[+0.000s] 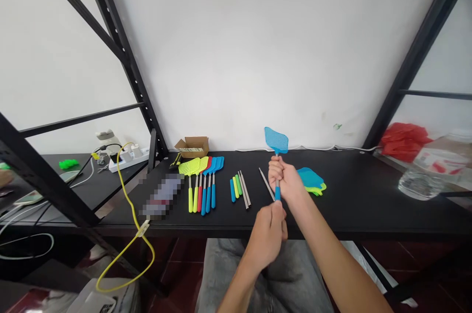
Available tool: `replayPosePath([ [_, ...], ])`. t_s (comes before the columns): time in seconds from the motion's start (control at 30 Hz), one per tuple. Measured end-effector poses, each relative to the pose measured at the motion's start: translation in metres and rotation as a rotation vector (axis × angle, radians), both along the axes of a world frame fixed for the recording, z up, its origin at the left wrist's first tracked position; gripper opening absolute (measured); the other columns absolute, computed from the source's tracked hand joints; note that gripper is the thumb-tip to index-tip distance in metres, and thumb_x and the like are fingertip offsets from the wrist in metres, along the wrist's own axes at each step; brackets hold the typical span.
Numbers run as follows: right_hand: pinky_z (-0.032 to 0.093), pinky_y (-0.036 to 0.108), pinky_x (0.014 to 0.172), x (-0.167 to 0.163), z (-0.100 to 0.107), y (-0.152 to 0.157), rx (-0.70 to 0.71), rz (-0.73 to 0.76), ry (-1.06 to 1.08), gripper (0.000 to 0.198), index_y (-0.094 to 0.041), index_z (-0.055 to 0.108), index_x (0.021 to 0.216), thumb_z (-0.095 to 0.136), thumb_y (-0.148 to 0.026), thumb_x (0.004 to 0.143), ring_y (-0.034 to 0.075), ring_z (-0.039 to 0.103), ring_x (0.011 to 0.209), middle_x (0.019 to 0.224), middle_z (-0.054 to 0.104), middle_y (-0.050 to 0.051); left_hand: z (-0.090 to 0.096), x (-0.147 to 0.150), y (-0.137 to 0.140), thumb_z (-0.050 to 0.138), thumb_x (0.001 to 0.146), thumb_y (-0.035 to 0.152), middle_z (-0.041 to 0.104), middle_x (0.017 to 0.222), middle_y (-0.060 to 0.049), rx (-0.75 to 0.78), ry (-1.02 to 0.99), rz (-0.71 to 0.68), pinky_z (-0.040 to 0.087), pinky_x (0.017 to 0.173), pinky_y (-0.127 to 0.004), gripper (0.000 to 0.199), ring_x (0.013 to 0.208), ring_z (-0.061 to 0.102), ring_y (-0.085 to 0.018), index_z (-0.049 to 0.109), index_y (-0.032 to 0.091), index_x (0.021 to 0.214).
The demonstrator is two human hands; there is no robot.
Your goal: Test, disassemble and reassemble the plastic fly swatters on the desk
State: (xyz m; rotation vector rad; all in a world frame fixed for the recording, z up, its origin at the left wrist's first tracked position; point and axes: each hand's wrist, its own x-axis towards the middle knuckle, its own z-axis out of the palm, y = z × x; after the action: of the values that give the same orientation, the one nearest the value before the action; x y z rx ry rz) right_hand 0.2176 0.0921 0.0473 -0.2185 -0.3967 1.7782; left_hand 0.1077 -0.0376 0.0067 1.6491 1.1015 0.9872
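Holding the blue fly swatter (277, 146) above the desk (354, 200) — with the right hand (283, 176) wrapped round the shaft (277, 183) below the mesh head (276, 139) and the left hand (268, 232) closed on the blue handle (278, 194) — seemingly fitting handle to shaft and needing a straight, firm push next.

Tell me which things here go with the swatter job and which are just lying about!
Probably for the job:
- held blue swatter
- lined-up swatters
- loose handles
- metal rods
- stacked swatter heads

Probably just lying about:
- yellow cable
- power strip
- red bag
- bottle
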Motion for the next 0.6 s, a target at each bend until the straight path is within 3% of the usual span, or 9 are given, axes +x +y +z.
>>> replayPosePath([
  [0.07,0.026,0.012,0.031,0.014,0.005,0.007,0.021,-0.1,0.052,0.028,-0.021,0.044,0.074,0.033,-0.015,0.1,0.005,0.024,0.033,0.049,0.027,-0.009,-0.009,-0.012,-0.01,0.021,0.099,0.049,0.042,0.053,0.005,-0.058,-0.038,-0.032,0.038,0.058,-0.023,0.043,0.052,0.045,-0.012,0.045,0.021,0.076],
  [0.13,0.028,0.013,0.031,0.028,0.008,0.009,0.052,-0.109,0.017,0.021,-0.02,0.05,0.083,0.038,-0.017,0.099,0.005,0.027,0.033,0.051,0.031,-0.009,-0.014,-0.035,-0.01,0.021,0.099,0.05,0.046,0.058,0.003,-0.03,0.05,0.075,0.038,0.058,-0.023,0.046,0.057,0.049,-0.013,0.043,0.021,0.07],
  [0.3,0.029,0.014,0.033,0.03,-0.005,-0.002,0.05,-0.039,-0.259,0.011,-0.017,0.059,0.099,0.05,-0.021,0.094,0.004,0.03,0.036,0.057,0.04,-0.007,-0.005,-0.1,0.044,0.035,0.095,0.046,0.062,0.073,-0.008,0.131,0.831,0.495,0.037,0.06,-0.029,0.038,0.072,0.061,-0.024,0.054,0.019,0.076],
  [0.4,0.026,0.014,0.033,0.016,-0.019,-0.004,0.033,-0.045,-0.359,0.013,-0.017,0.06,0.094,0.056,-0.029,0.092,0.003,0.028,0.037,0.057,0.041,-0.007,0.003,-0.114,0.075,0.038,0.094,0.043,0.068,0.085,-0.014,0.125,1.095,0.545,0.04,0.064,-0.032,0.036,0.085,0.065,-0.031,0.061,0.016,0.09],
  [0.5,0.021,0.015,0.033,0.004,-0.027,-0.005,0.062,-0.045,-0.455,0.02,-0.018,0.058,0.086,0.063,-0.037,0.086,0.003,0.025,0.036,0.054,0.04,-0.009,0.005,-0.112,0.084,0.043,0.092,0.046,0.07,0.091,-0.016,0.131,1.154,0.539,0.041,0.064,-0.032,0.041,0.087,0.066,-0.033,0.061,0.013,0.108],
  [0.6,0.017,0.015,0.033,-0.005,-0.029,-0.013,0.13,-0.012,-0.586,0.025,-0.018,0.056,0.081,0.067,-0.041,0.082,0.002,0.021,0.035,0.051,0.039,-0.01,0.008,-0.11,0.077,0.042,0.092,0.052,0.069,0.083,-0.012,0.179,0.981,0.55,0.038,0.06,-0.029,0.052,0.082,0.065,-0.029,0.057,0.012,0.121],
])
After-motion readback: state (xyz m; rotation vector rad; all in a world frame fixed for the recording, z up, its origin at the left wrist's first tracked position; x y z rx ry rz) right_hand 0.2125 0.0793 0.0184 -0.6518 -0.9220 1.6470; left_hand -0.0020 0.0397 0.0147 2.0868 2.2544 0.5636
